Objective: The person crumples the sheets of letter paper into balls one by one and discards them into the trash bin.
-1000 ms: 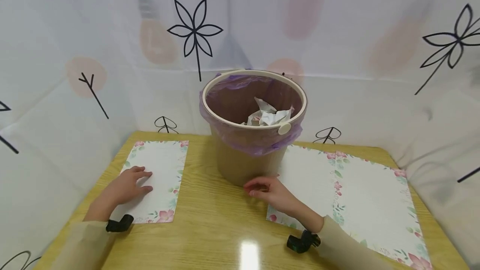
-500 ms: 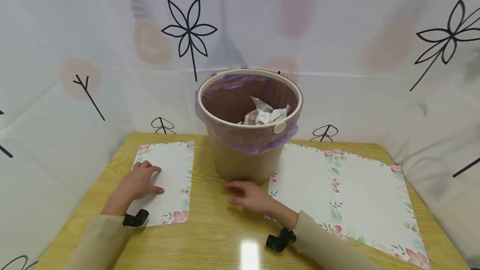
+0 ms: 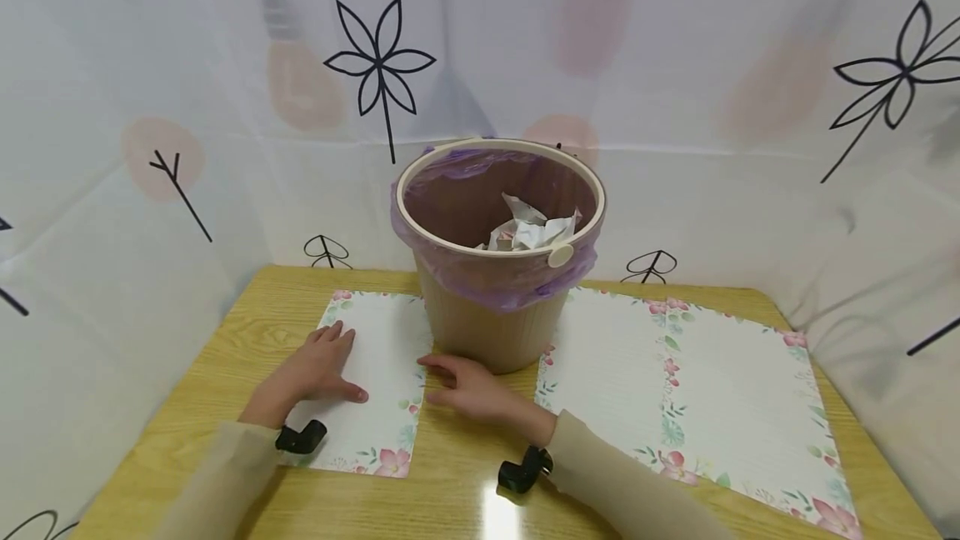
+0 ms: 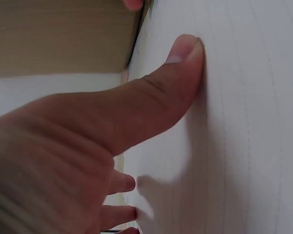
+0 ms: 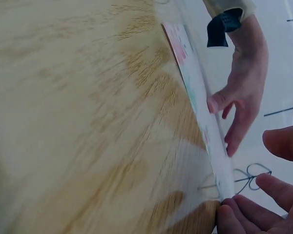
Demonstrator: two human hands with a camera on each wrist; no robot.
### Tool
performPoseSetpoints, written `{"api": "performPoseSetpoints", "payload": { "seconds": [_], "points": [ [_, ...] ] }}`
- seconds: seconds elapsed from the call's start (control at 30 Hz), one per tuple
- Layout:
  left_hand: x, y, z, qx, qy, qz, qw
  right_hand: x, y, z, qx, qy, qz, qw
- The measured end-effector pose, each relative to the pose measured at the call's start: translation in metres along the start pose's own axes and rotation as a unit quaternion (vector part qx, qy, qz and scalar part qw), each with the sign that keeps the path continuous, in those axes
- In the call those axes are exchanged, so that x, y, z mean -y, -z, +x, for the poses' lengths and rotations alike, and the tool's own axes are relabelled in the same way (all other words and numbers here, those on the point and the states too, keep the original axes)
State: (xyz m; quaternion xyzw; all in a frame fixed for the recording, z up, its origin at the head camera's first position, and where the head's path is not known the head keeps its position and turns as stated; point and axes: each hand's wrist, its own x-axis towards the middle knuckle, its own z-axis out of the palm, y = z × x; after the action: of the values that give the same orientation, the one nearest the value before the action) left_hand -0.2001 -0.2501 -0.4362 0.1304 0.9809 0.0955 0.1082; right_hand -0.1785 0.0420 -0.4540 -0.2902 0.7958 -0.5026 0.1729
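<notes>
My left hand (image 3: pixel 321 367) lies spread on a sheet of floral-bordered paper (image 3: pixel 386 332) left of the bin. In the left wrist view its thumb (image 4: pixel 158 90) presses on the faintly lined page, and the other fingertips come down on it farther back. My right hand (image 3: pixel 474 390) is in front of the bin, its index fingertip reaching the sheet's right edge. Through the right wrist view, the lower fingers (image 5: pixel 244 214) of that hand meet the end of the paper (image 5: pixel 212 131), while the thumb (image 5: pixel 285 142) stays apart from it.
A beige bin (image 3: pixel 487 336) with a purple liner (image 3: pixel 510 286) stands at the back middle of the wooden table (image 3: pixel 225 373). Crumpled paper (image 3: pixel 536 232) lies inside it. Two more floral sheets (image 3: pixel 738 407) lie side by side at the right. A patterned cloth (image 3: pixel 480 48) hangs behind.
The left hand and the sheet under it have slid right, up close to the bin. My right hand has moved left along the bin's front to meet the sheet.
</notes>
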Motion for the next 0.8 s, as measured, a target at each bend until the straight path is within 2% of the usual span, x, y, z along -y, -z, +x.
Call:
{"api": "performPoseSetpoints", "payload": {
  "seconds": [0.2,0.43,0.63,0.8],
  "points": [
    [-0.004,-0.001,0.0,-0.025,0.001,-0.005,0.9997,0.003,-0.004,0.012,0.0,-0.005,-0.017,0.9998],
    [-0.004,-0.009,0.0,-0.059,-0.009,-0.012,0.9981,0.007,-0.009,0.024,-0.001,-0.008,0.001,1.0],
    [-0.009,-0.015,-0.001,-0.105,-0.016,-0.024,0.9941,0.007,-0.013,0.028,0.001,0.011,-0.045,0.9989],
    [-0.015,-0.018,0.002,-0.14,-0.013,-0.043,0.9891,0.008,-0.016,0.029,-0.005,0.012,-0.052,0.9986]
  ]
}}
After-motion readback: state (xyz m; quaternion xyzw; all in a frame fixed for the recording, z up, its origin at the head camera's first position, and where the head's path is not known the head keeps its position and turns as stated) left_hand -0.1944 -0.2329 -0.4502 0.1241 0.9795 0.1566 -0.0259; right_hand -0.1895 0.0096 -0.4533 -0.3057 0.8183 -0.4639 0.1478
